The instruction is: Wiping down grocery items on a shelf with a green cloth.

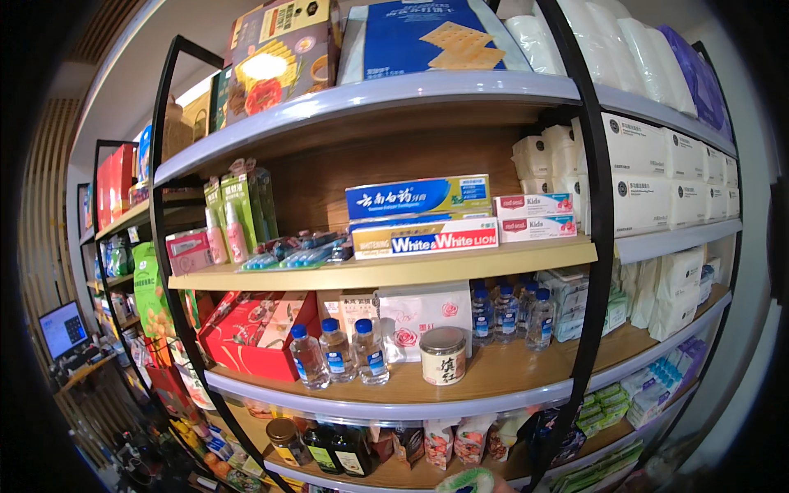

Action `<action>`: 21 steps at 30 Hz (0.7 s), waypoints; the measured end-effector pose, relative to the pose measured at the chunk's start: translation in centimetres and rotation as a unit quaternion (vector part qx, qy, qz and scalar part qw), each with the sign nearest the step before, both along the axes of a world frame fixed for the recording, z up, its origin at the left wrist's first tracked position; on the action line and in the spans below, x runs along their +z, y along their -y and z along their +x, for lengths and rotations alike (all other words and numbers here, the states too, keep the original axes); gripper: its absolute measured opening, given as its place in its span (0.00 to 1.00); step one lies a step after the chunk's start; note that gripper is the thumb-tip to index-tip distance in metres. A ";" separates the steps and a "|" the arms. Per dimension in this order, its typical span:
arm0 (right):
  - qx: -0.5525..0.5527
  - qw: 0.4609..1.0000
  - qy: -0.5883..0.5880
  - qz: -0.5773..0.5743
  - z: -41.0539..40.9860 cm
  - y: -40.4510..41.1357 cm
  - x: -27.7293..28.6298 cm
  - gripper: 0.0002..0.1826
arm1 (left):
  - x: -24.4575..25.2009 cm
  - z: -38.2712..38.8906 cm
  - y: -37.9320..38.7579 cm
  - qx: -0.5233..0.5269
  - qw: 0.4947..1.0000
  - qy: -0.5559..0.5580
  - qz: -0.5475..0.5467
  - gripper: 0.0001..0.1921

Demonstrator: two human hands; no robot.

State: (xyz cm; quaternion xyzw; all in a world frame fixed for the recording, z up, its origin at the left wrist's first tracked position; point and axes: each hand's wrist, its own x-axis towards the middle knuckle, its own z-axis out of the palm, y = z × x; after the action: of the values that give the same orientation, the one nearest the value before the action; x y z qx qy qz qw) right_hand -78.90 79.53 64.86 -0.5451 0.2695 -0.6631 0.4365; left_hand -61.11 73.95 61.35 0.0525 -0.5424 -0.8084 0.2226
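At the bottom edge, a green and white fluffy item [466, 479] shows in part. Beside it is a small skin-toned patch [504, 486], perhaps my right hand; its grip is hidden. My left hand is out of view. Before me stands a black-framed shelf unit [382, 274]. Toothpaste boxes [425, 239], packaged toothbrushes [302, 251] and pink spray bottles [235, 235] sit on its middle shelf. One shelf lower are clear water bottles with blue caps [338, 354], a lidded round canister [443, 357], a white pouch [397, 308] and a red gift box [253, 345].
Large biscuit packs [431, 40] stand on the upper shelf. White tissue packs [638, 203] fill the right-hand bay. Dark glass bottles [348, 453] and a jar [286, 440] occupy a low shelf. A lit monitor [63, 330] is at far left. Black uprights [592, 185] divide the bays.
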 end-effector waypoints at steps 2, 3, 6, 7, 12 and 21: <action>0.135 0.988 0.055 0.046 0.5 0.2 0.4 0.30 | -2.2 0.6 0.5 0.027 1.000 0.012 -0.005 0.33; 0.133 0.989 0.050 0.047 0.8 0.4 0.5 0.30 | -2.6 1.0 0.6 0.034 0.999 0.017 -0.003 0.34; 0.075 0.995 -0.023 0.055 1.7 1.2 -0.4 0.29 | -3.1 1.9 1.3 0.048 0.999 0.019 0.005 0.35; 0.057 0.996 -0.046 0.057 2.1 1.4 -0.9 0.29 | -3.3 2.2 1.5 0.051 0.998 0.019 0.010 0.35; -0.045 0.994 -0.002 0.099 4.6 3.5 -2.2 0.23 | -5.8 3.1 2.2 0.057 0.995 0.021 0.082 0.37; -0.269 0.950 0.022 0.159 6.5 4.7 -4.3 0.15 | -2.6 4.5 1.3 0.259 0.913 0.101 -0.299 0.40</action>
State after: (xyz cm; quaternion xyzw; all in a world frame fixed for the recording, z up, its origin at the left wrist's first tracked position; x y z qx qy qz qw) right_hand -72.44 74.83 60.54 -0.3613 0.4985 -0.7164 0.3281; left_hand -56.60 72.60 58.79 0.2030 -0.7459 -0.5129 0.3732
